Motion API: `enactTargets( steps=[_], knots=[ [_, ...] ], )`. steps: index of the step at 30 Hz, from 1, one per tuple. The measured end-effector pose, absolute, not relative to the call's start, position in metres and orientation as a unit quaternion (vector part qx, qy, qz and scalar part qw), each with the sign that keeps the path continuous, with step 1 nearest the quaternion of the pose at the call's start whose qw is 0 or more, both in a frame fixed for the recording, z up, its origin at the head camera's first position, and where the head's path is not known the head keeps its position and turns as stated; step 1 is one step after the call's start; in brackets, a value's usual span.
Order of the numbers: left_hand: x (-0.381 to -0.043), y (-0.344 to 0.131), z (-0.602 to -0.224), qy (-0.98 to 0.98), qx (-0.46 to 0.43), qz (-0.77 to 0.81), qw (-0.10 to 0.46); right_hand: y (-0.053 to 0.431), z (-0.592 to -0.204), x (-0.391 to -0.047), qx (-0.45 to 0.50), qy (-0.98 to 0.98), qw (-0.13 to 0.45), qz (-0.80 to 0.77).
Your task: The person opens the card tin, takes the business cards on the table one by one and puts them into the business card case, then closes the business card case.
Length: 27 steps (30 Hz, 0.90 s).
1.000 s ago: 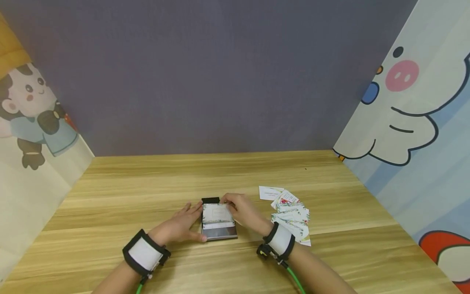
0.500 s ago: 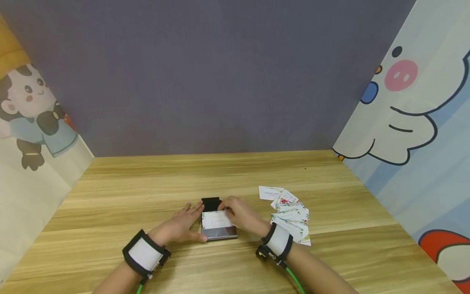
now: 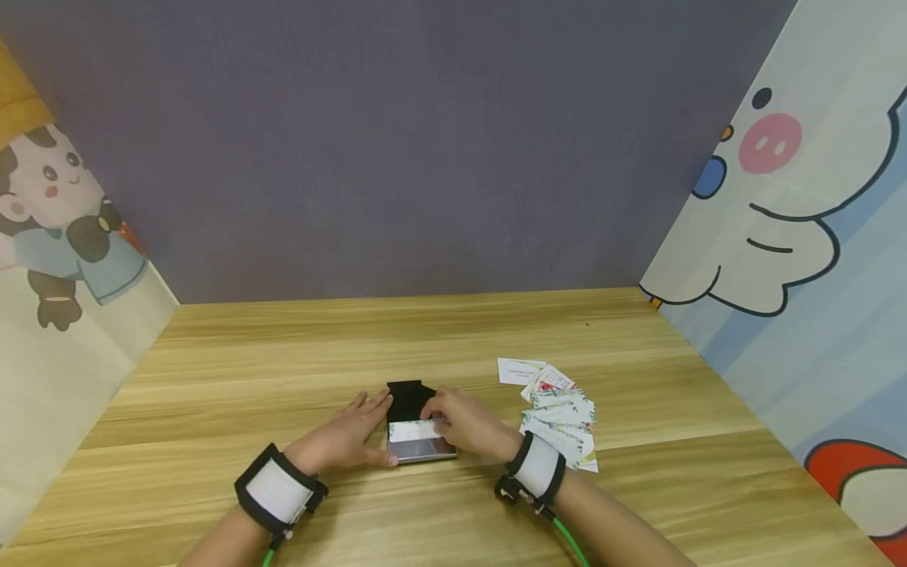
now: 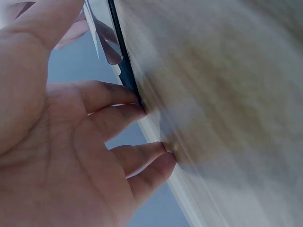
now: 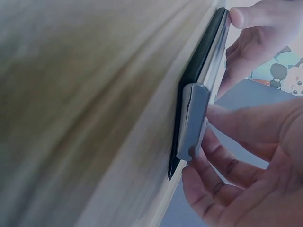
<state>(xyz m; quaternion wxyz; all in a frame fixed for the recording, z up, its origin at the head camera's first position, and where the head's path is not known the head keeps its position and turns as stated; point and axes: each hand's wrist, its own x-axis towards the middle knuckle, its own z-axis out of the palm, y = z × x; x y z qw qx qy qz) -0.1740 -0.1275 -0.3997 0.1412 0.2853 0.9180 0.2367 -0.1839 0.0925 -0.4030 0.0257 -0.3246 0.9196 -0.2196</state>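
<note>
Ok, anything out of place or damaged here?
Nothing odd at the card case, but the loose cards on the right lie unevenly fanned rather than squared up, and an unidentifiable dark speck marks the tabletop.

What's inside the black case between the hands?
A strip of white card shows; the silver front and right hand cover the rest, so any cards beneath cannot be counted.

Soft, even light fills the head view, warming the counter (image 3: pixel 283 339) while the backdrop (image 3: pixel 397 157) stays dull.
A pale gleam catches the metal case (image 3: pixel 422 450); fine print on the fanned cards (image 3: pixel 560 417) blurs. Both wrist views run cooler and hazier, the counter's grain smeared out of focus, with a soft-edged shadow in the left one.
</note>
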Motion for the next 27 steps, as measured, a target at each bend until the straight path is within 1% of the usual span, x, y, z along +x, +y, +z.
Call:
enactTargets(
  steps=[12,16,21,27],
  knots=[
    [-0.174,-0.127,-0.4,0.919,0.284,0.233,0.14,0.095,-0.403,-0.182,-0.348,0.918,0.022,-0.187],
    [-0.174,-0.126,-0.401,0.919,0.285,0.232,0.141,0.098,-0.401,-0.179,-0.344,0.918,0.029,-0.195],
    [-0.174,-0.127,-0.401,0.918,0.285,0.236,0.143,0.109,-0.397,-0.176,-0.339,0.915,0.032,-0.217],
    [-0.174,-0.128,-0.4,0.917,0.29,0.236,0.14,0.13,-0.394,-0.171,-0.332,0.912,0.018,-0.238]
  ],
)
